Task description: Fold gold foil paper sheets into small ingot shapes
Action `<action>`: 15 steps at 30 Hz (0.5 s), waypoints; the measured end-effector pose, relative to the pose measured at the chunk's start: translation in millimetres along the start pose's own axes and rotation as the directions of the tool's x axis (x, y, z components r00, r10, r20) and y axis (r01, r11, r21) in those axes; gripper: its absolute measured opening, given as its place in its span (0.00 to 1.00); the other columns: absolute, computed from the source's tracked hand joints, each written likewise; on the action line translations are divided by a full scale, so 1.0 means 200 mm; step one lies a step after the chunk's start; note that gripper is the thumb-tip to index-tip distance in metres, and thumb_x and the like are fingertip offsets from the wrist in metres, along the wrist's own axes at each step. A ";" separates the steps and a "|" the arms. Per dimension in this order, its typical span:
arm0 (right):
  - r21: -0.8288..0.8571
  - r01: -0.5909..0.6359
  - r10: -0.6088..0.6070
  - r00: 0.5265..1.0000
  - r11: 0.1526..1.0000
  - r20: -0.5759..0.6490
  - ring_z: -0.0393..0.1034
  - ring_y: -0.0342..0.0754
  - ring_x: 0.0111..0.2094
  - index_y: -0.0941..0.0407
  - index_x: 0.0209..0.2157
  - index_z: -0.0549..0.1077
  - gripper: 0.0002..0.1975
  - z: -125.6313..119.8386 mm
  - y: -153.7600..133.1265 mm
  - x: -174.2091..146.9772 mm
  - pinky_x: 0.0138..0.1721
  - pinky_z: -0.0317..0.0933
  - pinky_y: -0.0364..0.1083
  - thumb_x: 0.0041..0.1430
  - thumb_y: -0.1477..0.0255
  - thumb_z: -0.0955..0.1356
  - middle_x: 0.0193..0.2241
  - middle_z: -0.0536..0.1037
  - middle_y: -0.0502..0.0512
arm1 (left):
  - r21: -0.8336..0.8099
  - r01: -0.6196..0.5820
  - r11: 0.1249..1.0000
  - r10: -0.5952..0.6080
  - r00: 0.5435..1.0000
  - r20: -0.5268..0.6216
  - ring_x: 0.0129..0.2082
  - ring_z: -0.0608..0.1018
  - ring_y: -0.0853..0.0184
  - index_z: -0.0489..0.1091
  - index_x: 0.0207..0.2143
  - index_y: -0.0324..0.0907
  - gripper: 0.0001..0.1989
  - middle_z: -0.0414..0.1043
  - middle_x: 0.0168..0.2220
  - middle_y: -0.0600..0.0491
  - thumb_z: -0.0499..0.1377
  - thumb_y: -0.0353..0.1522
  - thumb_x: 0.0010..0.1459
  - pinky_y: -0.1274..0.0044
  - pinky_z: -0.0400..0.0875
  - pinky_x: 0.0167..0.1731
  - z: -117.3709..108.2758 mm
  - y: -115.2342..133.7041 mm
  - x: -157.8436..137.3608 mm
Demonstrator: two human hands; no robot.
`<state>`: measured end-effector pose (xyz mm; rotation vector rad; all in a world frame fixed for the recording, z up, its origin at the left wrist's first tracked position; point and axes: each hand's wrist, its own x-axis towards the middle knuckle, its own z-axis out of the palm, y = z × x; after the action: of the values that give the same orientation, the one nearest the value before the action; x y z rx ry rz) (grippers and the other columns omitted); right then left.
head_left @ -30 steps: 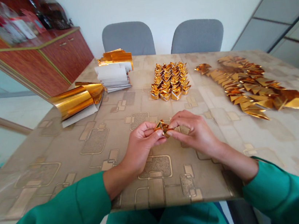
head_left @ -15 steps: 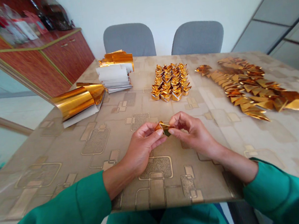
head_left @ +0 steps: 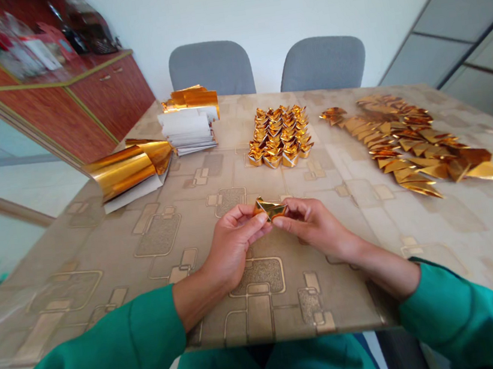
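Note:
Between my two hands, just above the near middle of the table, is a small folded gold foil paper (head_left: 271, 208) shaped like a little ingot. My left hand (head_left: 236, 240) pinches its left end, thumb in front and fingers behind. Its right end sits in the closed fingers of my right hand (head_left: 315, 224). Beyond them stand rows of finished-looking gold foil paper ingots (head_left: 279, 136), packed together. Flat folded gold foil pieces (head_left: 409, 142) lie overlapping on the right side.
The table (head_left: 162, 304) has a patterned cover. At the left are a curved gold foil sheet stack (head_left: 129, 169) and a pile of white-backed sheets (head_left: 188, 130). Two grey chairs (head_left: 210, 68) stand behind, with a wooden cabinet (head_left: 102, 94) at the far left.
My right hand has turned and come down slightly against the right end of the foil paper. The held piece now shows more of its gold front, its upper edge tilted differently.

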<state>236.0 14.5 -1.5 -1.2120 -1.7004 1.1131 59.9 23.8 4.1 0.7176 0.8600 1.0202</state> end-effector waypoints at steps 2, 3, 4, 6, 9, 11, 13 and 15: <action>-0.018 0.006 -0.006 1.000 1.000 -0.013 0.57 0.41 0.24 0.57 0.26 0.68 0.16 0.00 0.00 0.00 0.25 0.51 0.41 0.59 0.59 0.68 0.22 0.66 0.47 | 0.000 -0.003 1.000 0.003 1.000 -0.003 0.29 0.78 0.73 0.70 0.27 0.37 0.12 0.75 0.29 0.56 0.71 0.30 0.44 0.78 0.75 0.38 0.00 0.00 0.00; -0.009 0.002 -0.002 1.000 1.000 -0.004 0.57 0.41 0.24 0.57 0.26 0.68 0.17 0.00 -0.01 0.00 0.25 0.51 0.41 0.59 0.58 0.68 0.22 0.66 0.47 | -0.001 -0.005 1.000 0.005 1.000 -0.004 0.30 0.78 0.73 0.71 0.27 0.37 0.12 0.75 0.29 0.56 0.71 0.30 0.44 0.78 0.75 0.38 0.00 0.00 0.00; 0.016 -0.004 0.004 1.000 1.000 0.011 0.56 0.41 0.24 0.57 0.26 0.68 0.18 -0.01 -0.01 0.00 0.25 0.51 0.41 0.58 0.57 0.68 0.22 0.65 0.46 | -0.004 -0.008 1.000 0.008 1.000 -0.005 0.30 0.78 0.74 0.71 0.27 0.37 0.12 0.76 0.29 0.56 0.71 0.30 0.44 0.79 0.75 0.38 0.00 0.00 0.00; 0.080 -0.024 0.021 0.999 0.996 0.028 0.55 0.40 0.23 0.56 0.25 0.68 0.20 -0.02 -0.01 0.01 0.24 0.51 0.41 0.58 0.54 0.68 0.21 0.63 0.45 | -0.012 -0.016 1.000 0.015 1.000 -0.011 0.29 0.78 0.74 0.71 0.28 0.38 0.12 0.76 0.29 0.56 0.71 0.30 0.44 0.79 0.75 0.38 0.00 0.00 0.00; 0.110 -0.017 0.021 0.999 0.994 -0.043 0.54 0.41 0.23 0.55 0.25 0.67 0.21 -0.02 -0.01 0.01 0.25 0.50 0.42 0.58 0.52 0.68 0.20 0.62 0.45 | -0.020 -0.011 1.000 0.011 1.000 -0.014 0.28 0.78 0.74 0.71 0.28 0.38 0.12 0.76 0.29 0.57 0.71 0.30 0.44 0.79 0.75 0.38 0.00 0.00 0.00; 0.084 0.005 0.003 0.996 0.996 -0.093 0.55 0.42 0.24 0.54 0.25 0.67 0.21 -0.02 -0.01 0.01 0.26 0.51 0.42 0.59 0.52 0.67 0.21 0.63 0.46 | -0.021 0.001 1.000 -0.001 1.000 -0.007 0.28 0.78 0.74 0.71 0.27 0.38 0.12 0.75 0.28 0.57 0.71 0.30 0.44 0.79 0.75 0.37 0.00 0.00 0.00; 0.066 0.014 -0.008 0.995 0.998 -0.099 0.57 0.42 0.24 0.54 0.25 0.67 0.21 -0.02 -0.01 0.01 0.27 0.53 0.43 0.60 0.52 0.66 0.21 0.64 0.47 | -0.027 0.012 1.000 -0.012 1.000 0.002 0.28 0.78 0.74 0.71 0.27 0.38 0.12 0.75 0.28 0.57 0.71 0.29 0.44 0.79 0.75 0.37 0.00 0.00 0.00; 0.073 0.016 -0.011 0.997 0.997 -0.079 0.60 0.44 0.26 0.54 0.25 0.68 0.21 -0.02 -0.02 0.01 0.29 0.56 0.44 0.62 0.52 0.65 0.22 0.67 0.48 | -0.037 0.024 0.999 -0.023 1.000 0.012 0.28 0.78 0.74 0.70 0.27 0.38 0.12 0.76 0.28 0.57 0.72 0.29 0.44 0.79 0.75 0.38 0.00 0.01 0.00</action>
<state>238.0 16.1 4.4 -1.1816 -1.5930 1.0961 59.4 24.7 5.1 0.6796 0.8356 1.0077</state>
